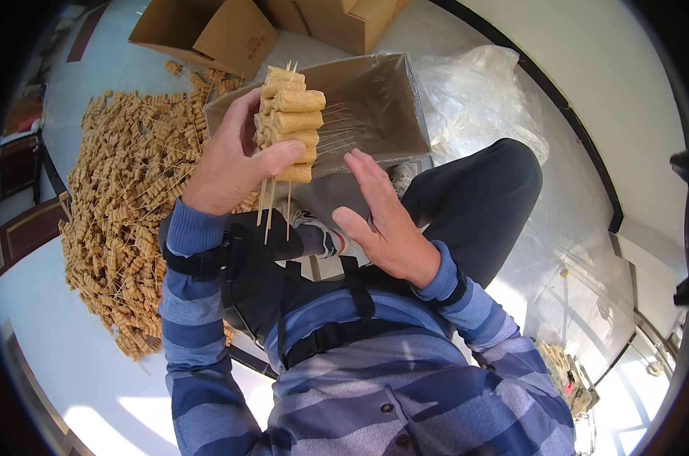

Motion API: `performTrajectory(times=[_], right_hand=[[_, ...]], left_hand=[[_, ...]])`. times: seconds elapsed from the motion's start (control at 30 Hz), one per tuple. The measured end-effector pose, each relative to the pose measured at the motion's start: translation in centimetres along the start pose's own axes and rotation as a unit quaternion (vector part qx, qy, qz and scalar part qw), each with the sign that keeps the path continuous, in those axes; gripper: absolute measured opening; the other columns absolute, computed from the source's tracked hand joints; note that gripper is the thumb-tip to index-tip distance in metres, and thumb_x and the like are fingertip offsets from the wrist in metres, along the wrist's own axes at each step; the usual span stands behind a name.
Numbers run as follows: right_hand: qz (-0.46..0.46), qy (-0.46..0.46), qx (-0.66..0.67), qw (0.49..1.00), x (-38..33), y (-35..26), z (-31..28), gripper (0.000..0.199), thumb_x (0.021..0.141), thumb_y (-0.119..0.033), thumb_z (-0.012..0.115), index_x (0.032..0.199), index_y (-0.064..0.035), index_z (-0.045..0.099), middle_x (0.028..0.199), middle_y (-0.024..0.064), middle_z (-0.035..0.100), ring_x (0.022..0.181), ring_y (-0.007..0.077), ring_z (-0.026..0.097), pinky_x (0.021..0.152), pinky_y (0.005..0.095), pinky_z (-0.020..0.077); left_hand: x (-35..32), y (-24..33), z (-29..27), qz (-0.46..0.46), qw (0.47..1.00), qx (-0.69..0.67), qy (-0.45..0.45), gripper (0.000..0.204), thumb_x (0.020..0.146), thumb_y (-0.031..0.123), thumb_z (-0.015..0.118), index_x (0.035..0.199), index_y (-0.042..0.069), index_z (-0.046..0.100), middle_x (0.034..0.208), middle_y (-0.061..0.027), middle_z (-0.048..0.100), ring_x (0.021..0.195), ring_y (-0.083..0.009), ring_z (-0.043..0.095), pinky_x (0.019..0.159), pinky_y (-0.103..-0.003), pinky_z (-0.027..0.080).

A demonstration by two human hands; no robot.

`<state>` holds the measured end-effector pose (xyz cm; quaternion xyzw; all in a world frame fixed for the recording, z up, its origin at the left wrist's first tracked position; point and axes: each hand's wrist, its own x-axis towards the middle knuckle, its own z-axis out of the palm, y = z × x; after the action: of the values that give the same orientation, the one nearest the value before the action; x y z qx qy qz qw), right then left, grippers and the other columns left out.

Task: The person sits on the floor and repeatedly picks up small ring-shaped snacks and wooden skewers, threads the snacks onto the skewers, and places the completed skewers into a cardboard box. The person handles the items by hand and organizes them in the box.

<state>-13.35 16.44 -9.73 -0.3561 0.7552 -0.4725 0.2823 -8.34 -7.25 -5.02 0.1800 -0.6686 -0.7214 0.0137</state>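
Left hand [226, 163] was raised at chest height, fingers curled round a bundle of skewers [287, 125], thumb pressed across the front. Bundle stood upright; at least three sticks showed below the fist, exact count hard to tell where they overlapped. About five tan rolls were stacked on the front skewer.

Right hand [382, 216] was empty, fingers spread wide and flat, palm turned toward the bundle, just beside it but not touching.

One lined box [375, 106] lay open past the hands, with a few thin sticks against its inner wall. Three brown cartons [230, 30] sat beyond it at the far edge of the floor [78, 365].

One large heap of skewers [124, 213] was spread on the floor to the left, too many to count. Clear plastic sheet [481, 99] was crumpled right of the lined box.

Both forearms wore blue striped sleeves [200, 319]. One dark-trousered knee [489, 197] was bent under the right hand.
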Motion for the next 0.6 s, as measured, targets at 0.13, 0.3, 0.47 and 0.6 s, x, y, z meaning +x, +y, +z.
performTrajectory(times=[0.13,0.3,0.47,0.6], right_hand=[[0.007,-0.023,0.008,1.000,-0.5,0.4,-3.0,0.062,0.099,-0.033,0.061,0.147,0.0014,0.041,0.153,0.0252,0.037,0.144,0.0383,0.035,0.117,0.0416,0.0306],[0.033,-0.077,-0.001,0.996,0.4,0.3,-8.6,0.052,0.096,-0.018,0.067,0.143,-0.0036,0.050,0.149,0.0165,0.046,0.136,0.0314,0.047,0.111,0.0385,0.0386],[0.091,0.043,0.059,0.993,3.1,1.9,-13.8,0.045,0.096,-0.018,0.067,0.137,-0.0030,0.056,0.138,0.0133,0.056,0.125,0.0232,0.056,0.102,0.0351,0.0462],[0.192,0.063,0.094,0.975,6.2,4.1,-14.2,0.038,0.100,-0.019,0.060,0.135,-0.0023,0.058,0.126,0.0099,0.063,0.118,0.0192,0.060,0.098,0.0318,0.0463]], left_hand=[[4.7,-0.6,-0.4,-0.051,0.978,0.195,-0.053,0.092,0.074,0.025,0.084,0.147,-0.003,0.034,0.140,-0.0162,0.048,0.128,-0.0242,0.052,0.108,-0.036,0.043],[10.5,-5.9,0.8,-0.026,0.861,0.499,-0.101,0.099,0.064,0.038,0.087,0.142,-0.003,0.041,0.133,-0.0231,0.051,0.127,-0.0364,0.052,0.108,-0.042,0.042],[15.8,-12.5,2.1,-0.104,0.734,0.629,-0.233,0.103,0.063,0.048,0.085,0.141,-0.004,0.042,0.135,-0.0235,0.051,0.127,-0.0406,0.051,0.106,-0.045,0.043],[19.5,-18.3,3.0,-0.145,0.760,0.549,-0.315,0.101,0.065,0.046,0.085,0.143,-0.001,0.043,0.139,-0.0248,0.053,0.129,-0.0389,0.052,0.108,-0.040,0.044]])
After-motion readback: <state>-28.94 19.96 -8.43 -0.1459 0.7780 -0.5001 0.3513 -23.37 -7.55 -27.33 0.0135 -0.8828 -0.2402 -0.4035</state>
